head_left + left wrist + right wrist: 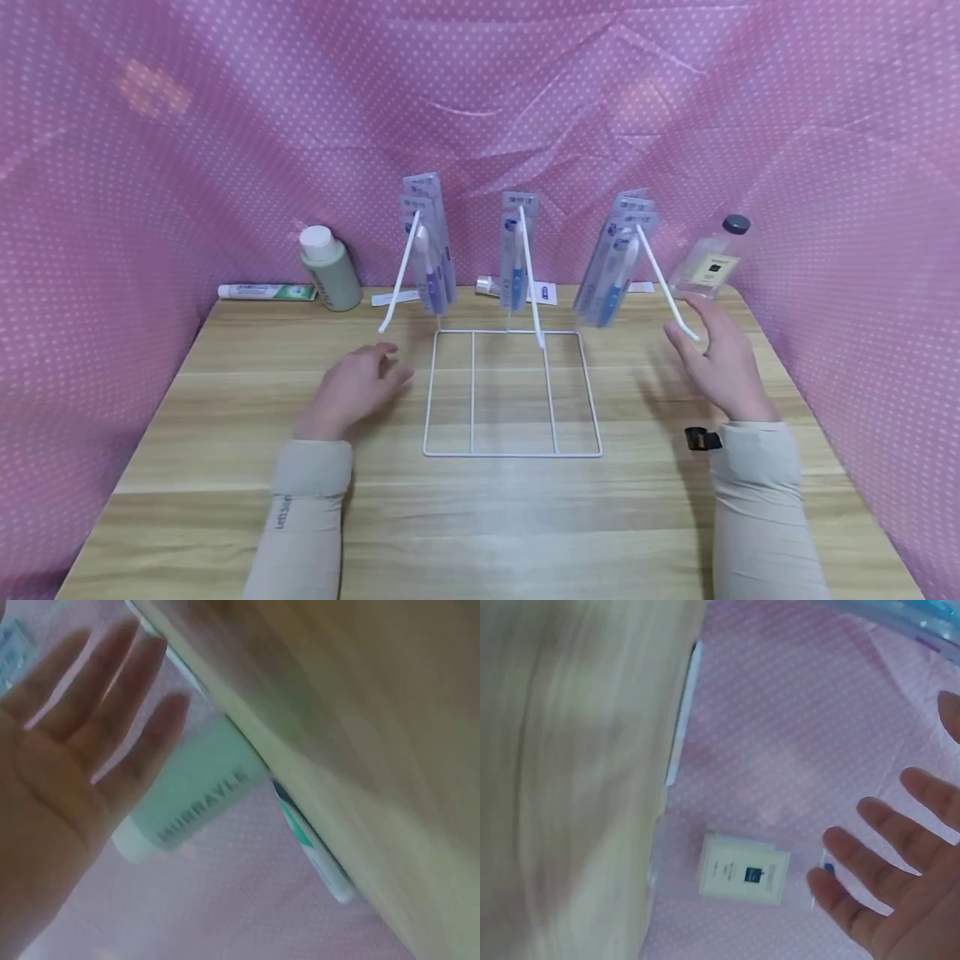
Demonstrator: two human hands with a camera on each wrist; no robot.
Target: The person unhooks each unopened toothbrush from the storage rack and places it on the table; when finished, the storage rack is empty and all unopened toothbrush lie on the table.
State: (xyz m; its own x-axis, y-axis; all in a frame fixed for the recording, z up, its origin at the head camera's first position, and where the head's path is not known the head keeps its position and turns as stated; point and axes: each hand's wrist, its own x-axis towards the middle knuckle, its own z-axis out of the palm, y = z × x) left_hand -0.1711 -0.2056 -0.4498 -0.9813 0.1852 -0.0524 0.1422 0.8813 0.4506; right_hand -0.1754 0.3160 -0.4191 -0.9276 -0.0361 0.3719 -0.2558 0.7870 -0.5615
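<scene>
My left hand (356, 387) hovers over the table left of the white wire rack (513, 456), holding nothing, its fingers spread in the left wrist view. On the other side, my right hand (727, 367) is empty too, with fingers apart in the right wrist view. Its thumb is close to the tip of the rack's right hook (660, 271). Packaged toothbrushes hang from three hooks: several purple ones (448, 250) on the left, a blue one (510, 271) in the middle, several blue ones (613, 271) on the right.
Along the table's back edge stand a green bottle (335, 275) with a white cap and a clear bottle (705, 262) with a black cap. Toothpaste tubes (258, 292) lie there as well. Pink dotted cloth (480, 100) encloses the back and sides.
</scene>
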